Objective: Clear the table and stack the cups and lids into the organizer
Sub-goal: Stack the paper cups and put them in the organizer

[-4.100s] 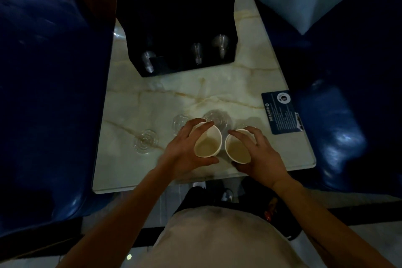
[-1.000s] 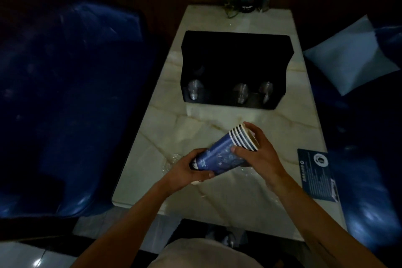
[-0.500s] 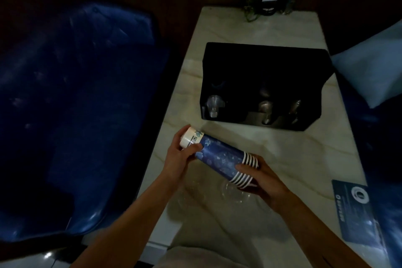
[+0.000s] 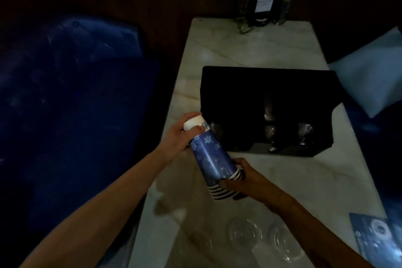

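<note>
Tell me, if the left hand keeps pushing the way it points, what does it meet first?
Probably the black organizer: the left hand holds the cup stack base-first toward its left front opening, though depth is unclear.

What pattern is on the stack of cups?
Blue with pale flower-like prints on the stack of cups, rims white; head view.

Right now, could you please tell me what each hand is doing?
Left hand: closed on the base end of the stack of cups.
Right hand: closed on the stack's rim end.
</note>
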A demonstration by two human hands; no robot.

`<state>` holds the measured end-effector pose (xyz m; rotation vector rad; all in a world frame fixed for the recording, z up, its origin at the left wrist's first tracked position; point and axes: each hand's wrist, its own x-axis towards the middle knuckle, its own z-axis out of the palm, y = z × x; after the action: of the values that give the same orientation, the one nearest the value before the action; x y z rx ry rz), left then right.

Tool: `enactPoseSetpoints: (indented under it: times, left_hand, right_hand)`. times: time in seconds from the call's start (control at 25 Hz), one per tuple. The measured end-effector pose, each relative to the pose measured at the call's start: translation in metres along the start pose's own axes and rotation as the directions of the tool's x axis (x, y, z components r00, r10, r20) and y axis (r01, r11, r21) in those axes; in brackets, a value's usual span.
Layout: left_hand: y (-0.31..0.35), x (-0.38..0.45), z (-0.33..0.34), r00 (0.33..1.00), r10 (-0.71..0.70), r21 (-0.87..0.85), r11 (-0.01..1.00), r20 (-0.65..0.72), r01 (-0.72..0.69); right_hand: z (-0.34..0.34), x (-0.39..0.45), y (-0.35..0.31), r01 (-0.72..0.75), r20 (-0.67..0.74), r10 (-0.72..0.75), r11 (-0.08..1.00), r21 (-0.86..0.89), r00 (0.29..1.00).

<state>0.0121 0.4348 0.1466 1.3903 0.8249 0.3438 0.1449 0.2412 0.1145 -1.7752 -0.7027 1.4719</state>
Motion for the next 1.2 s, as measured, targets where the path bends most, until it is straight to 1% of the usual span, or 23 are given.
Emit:
enactPoseSetpoints:
  times: [0.2,0.24,0.28,0.32,0.36,0.4,0.44,0.48,0.52,0.56,0.6,0.64,0.72,0.8,0.92,1.04,1.12,1.2]
  left_hand:
    - [0.073,0.072,-0.015,0.998,0.069,0.054,0.996,0.004,-0.069]
    - [0.090,0.087,-0.017,0.996,0.087,0.073,0.993,0.014,-0.088]
    - [0.105,0.100,-0.018,0.994,0.107,0.096,0.989,0.020,-0.109]
    - [0.121,0.111,-0.020,0.991,0.129,0.121,0.984,0.023,-0.131]
    - [0.137,0.121,-0.022,0.988,0.153,0.147,0.977,0.029,-0.156]
    - [0.151,0.131,-0.024,0.984,0.176,0.172,0.968,0.038,-0.180]
    - [0.164,0.140,-0.025,0.979,0.200,0.197,0.959,0.045,-0.205]
    - [0.175,0.148,-0.027,0.973,0.225,0.224,0.947,0.047,-0.230]
    - [0.184,0.156,-0.028,0.966,0.254,0.249,0.934,0.045,-0.257]
    - [0.193,0.162,-0.029,0.958,0.284,0.270,0.920,0.044,-0.285]
    - [0.200,0.168,-0.029,0.949,0.312,0.285,0.906,0.047,-0.312]
    - [0.206,0.173,-0.028,0.940,0.339,0.296,0.894,0.049,-0.337]
    - [0.212,0.183,-0.025,0.923,0.383,0.326,0.867,0.047,-0.376]
    - [0.209,0.191,-0.020,0.903,0.425,0.378,0.828,0.062,-0.415]
    - [0.198,0.200,-0.011,0.883,0.457,0.428,0.780,0.109,-0.456]
    - [0.185,0.203,-0.011,0.881,0.443,0.495,0.734,0.169,-0.464]
    - [0.174,0.199,-0.011,0.873,0.422,0.535,0.693,0.243,-0.483]
    - [0.162,0.194,-0.010,0.863,0.391,0.608,0.614,0.320,-0.504]
  right_hand:
    - [-0.040,0.032,-0.068,0.140,-0.062,-0.144,0.988,-0.059,0.988]
    - [-0.052,0.041,-0.085,0.179,-0.087,-0.187,0.980,-0.090,0.979]
    - [-0.066,0.049,-0.101,0.226,-0.147,-0.251,0.960,-0.167,0.957]
    - [-0.080,0.059,-0.116,0.259,-0.243,-0.339,0.915,-0.309,0.909]
    - [-0.096,0.071,-0.130,0.247,-0.346,-0.445,0.837,-0.488,0.826]
    - [-0.113,0.084,-0.140,0.184,-0.411,-0.554,0.729,-0.660,0.724]
    - [-0.128,0.097,-0.148,0.093,-0.430,-0.629,0.625,-0.775,0.647]
    - [-0.142,0.110,-0.152,0.009,-0.426,-0.656,0.550,-0.835,0.623]
    - [-0.152,0.123,-0.153,-0.062,-0.414,-0.636,0.499,-0.864,0.651]
    - [-0.160,0.134,-0.151,-0.118,-0.407,-0.581,0.470,-0.875,0.705]
    - [-0.165,0.143,-0.146,-0.160,-0.408,-0.514,0.458,-0.874,0.755]
    - [-0.168,0.152,-0.139,-0.189,-0.413,-0.460,0.458,-0.869,0.786]
    - [-0.168,0.166,-0.125,-0.205,-0.417,-0.422,0.462,-0.863,0.805]
    - [-0.167,0.174,-0.116,-0.209,-0.415,-0.444,0.441,-0.873,0.794]
    - [-0.168,0.179,-0.111,-0.210,-0.415,-0.516,0.409,-0.888,0.749]
    - [-0.168,0.183,-0.107,-0.217,-0.425,-0.553,0.403,-0.889,0.716]
    - [-0.168,0.185,-0.106,-0.223,-0.432,-0.562,0.404,-0.887,0.705]
    - [-0.168,0.186,-0.105,-0.225,-0.443,-0.572,0.412,-0.883,0.691]
